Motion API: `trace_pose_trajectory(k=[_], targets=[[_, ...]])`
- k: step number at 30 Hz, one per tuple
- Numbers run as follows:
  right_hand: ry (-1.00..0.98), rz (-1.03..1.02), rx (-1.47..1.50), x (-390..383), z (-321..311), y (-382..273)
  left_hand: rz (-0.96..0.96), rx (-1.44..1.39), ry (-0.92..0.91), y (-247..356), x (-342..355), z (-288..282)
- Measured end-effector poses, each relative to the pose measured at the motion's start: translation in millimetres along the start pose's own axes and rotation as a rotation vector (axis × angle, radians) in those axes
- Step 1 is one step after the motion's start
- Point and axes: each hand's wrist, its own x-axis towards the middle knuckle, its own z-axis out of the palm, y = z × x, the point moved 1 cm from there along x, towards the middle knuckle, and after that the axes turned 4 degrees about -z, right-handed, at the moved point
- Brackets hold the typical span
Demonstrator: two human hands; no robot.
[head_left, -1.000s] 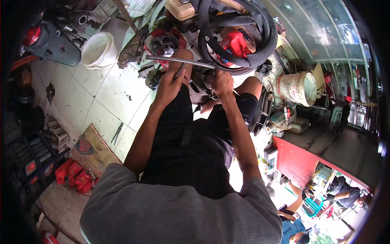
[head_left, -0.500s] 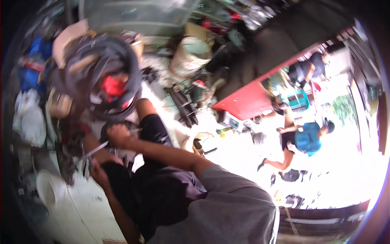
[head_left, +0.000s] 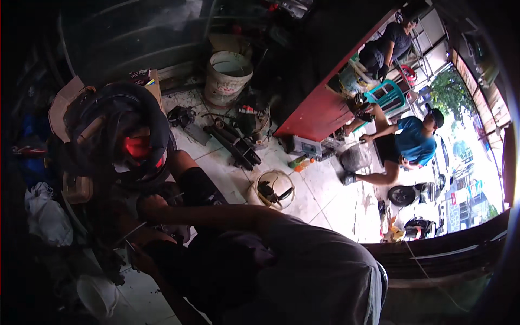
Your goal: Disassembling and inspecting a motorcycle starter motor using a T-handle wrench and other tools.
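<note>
My right hand (head_left: 153, 207) is closed in a fist above my legs, near a dark mechanical part (head_left: 168, 190). What it grips is hidden; a thin bit sticks out past the fist. Lower down, my left hand (head_left: 142, 261) has its fingers closed on a thin metal piece (head_left: 130, 247). Between the hands runs a slim, shiny metal rod (head_left: 131, 233), slanting; its ends are hard to make out in the shade. Just beyond my knees lies a stack of black tyres (head_left: 154, 116) with a red item (head_left: 137, 147) inside.
A dirty white bucket (head_left: 227, 86) stands at the back, with dark metal parts (head_left: 233, 143) on the tiles. A pale round container (head_left: 292, 196) holds dark pieces. At right, a red panel (head_left: 317, 114), a person in blue (head_left: 416, 140) and another person (head_left: 394, 42). A white bag (head_left: 49, 216) lies left.
The view has shifted, so the tyres and my hands sit lower, and the picture is darker and sharper. Both hands keep much the same closed hold. The person in blue has changed posture.
</note>
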Motion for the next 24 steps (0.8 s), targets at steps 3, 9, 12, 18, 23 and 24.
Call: trace_pose_trajectory(k=[3,9,12,18,23,24], targets=[[-0.005,-0.052,-0.068,1,3,3,-0.121,-0.047,-0.094,36,4,-17],[-0.034,-0.112,-0.122,-4,-13,-5,-0.07,-0.176,0.014,50,-3,-27],[-0.025,-0.097,-0.091,-8,-18,-2,-0.055,-0.059,0.067,71,-8,-29],[0.057,-0.166,-0.08,-6,-8,-4,-0.171,-0.199,-0.053,59,-4,-26],[-0.036,-0.028,-0.06,13,14,2,-0.047,0.099,0.073,-13,6,-4],[-0.013,-0.066,-0.114,16,26,19,-0.197,0.056,0.003,22,3,-5]])
